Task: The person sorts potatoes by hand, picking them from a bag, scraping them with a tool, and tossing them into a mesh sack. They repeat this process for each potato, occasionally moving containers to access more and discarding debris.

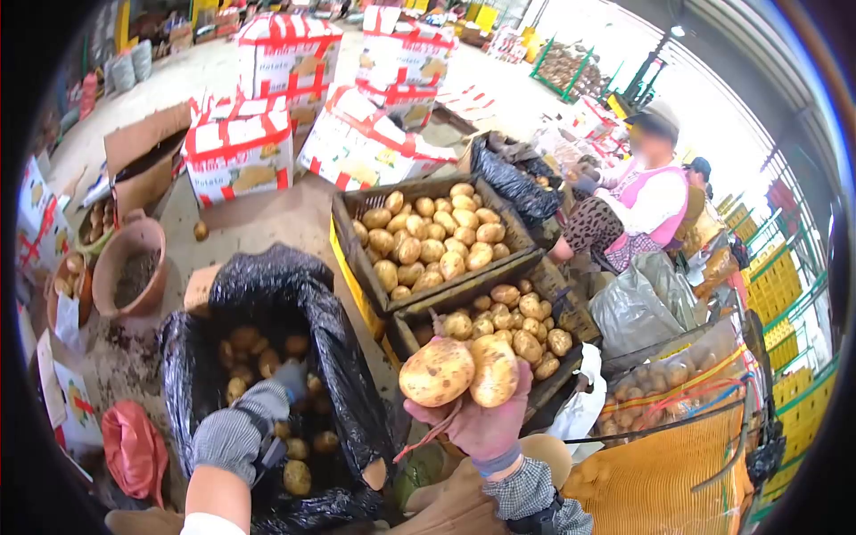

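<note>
Right of the lined box [343,366], my right hand [489,435] has fingers clasped around two potatoes [437,372]; uneven grip could drop one. Left hand [287,382], inside the box: I cannot tell finger closure.

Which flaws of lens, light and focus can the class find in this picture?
Head view: the lens bows the roof into an arc within a black border; head view: glare washes out the far floor; head view: the black liner shows shiny highlights, the left hand looks soft, and the two potatoes in the right hand look clearer.
</note>
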The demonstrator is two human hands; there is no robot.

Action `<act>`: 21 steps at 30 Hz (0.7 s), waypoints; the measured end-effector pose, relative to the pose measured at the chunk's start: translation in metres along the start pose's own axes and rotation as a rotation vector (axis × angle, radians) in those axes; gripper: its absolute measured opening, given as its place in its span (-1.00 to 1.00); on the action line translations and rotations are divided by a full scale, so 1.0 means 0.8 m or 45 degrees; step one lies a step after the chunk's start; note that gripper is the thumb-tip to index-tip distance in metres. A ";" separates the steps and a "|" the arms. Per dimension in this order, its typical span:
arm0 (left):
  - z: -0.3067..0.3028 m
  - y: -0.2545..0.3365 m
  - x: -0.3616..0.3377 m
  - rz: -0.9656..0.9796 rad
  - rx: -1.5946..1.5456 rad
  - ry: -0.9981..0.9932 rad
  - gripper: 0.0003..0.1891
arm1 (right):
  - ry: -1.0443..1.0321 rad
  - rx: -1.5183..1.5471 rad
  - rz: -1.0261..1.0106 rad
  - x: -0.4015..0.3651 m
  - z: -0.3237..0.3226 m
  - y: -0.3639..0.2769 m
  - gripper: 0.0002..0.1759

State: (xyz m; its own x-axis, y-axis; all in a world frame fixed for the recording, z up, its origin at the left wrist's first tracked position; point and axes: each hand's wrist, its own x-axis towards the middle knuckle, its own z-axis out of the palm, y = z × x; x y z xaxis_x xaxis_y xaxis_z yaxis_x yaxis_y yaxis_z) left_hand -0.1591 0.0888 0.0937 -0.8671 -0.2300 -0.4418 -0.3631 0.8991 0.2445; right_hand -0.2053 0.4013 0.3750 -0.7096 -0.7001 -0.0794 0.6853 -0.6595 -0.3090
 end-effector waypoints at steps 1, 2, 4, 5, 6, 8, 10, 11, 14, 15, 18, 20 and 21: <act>-0.006 -0.006 -0.017 -0.082 -0.175 -0.018 -0.21 | -0.017 -0.018 0.023 -0.001 -0.002 0.002 0.08; -0.008 -0.012 -0.031 -0.067 -0.158 0.010 -0.21 | -0.026 -0.032 0.047 -0.003 -0.003 0.005 0.05; -0.014 -0.020 -0.062 -0.041 -0.382 0.124 -0.22 | -0.058 0.045 0.064 -0.007 -0.007 0.012 -0.01; -0.029 -0.019 -0.081 -0.028 -0.368 0.143 -0.22 | -0.071 0.117 0.103 -0.010 -0.008 0.016 -0.07; -0.046 -0.015 -0.101 -0.068 -0.595 0.064 -0.28 | -0.185 0.079 0.150 -0.010 -0.008 0.019 -0.11; -0.083 -0.003 -0.141 -0.132 -1.049 -0.100 -0.39 | -0.206 0.163 0.172 -0.013 -0.016 0.032 -0.14; -0.104 0.003 -0.179 -0.063 -1.469 -0.137 -0.43 | -0.155 0.146 0.220 -0.018 -0.008 0.047 -0.15; -0.117 0.009 -0.197 -0.002 -1.896 -0.208 -0.47 | -0.237 0.179 0.242 -0.021 -0.004 0.055 -0.15; -0.172 0.053 -0.262 0.136 -2.247 -0.136 -0.50 | -0.361 0.229 0.225 -0.037 0.022 0.081 -0.17; -0.187 0.070 -0.283 0.308 -2.265 -0.119 -0.48 | -0.423 0.220 0.197 -0.042 0.033 0.086 -0.17; -0.233 0.144 -0.336 0.667 -2.201 0.130 -0.45 | -0.427 0.149 0.146 -0.063 0.080 0.081 -0.04; -0.257 0.185 -0.356 0.749 -2.191 0.236 -0.42 | -0.469 0.081 -0.005 -0.085 0.126 0.061 -0.07; -0.279 0.217 -0.374 0.842 -2.171 0.265 -0.46 | -0.489 0.056 -0.071 -0.099 0.146 0.046 -0.08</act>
State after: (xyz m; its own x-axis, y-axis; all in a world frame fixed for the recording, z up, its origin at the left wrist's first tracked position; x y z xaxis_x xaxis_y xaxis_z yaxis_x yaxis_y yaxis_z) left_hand -0.0388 0.2307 0.4612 -0.9698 -0.1941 0.1477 0.2192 -0.4281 0.8768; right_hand -0.1051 0.4005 0.4803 -0.6388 -0.7085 0.2999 0.6595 -0.7050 -0.2609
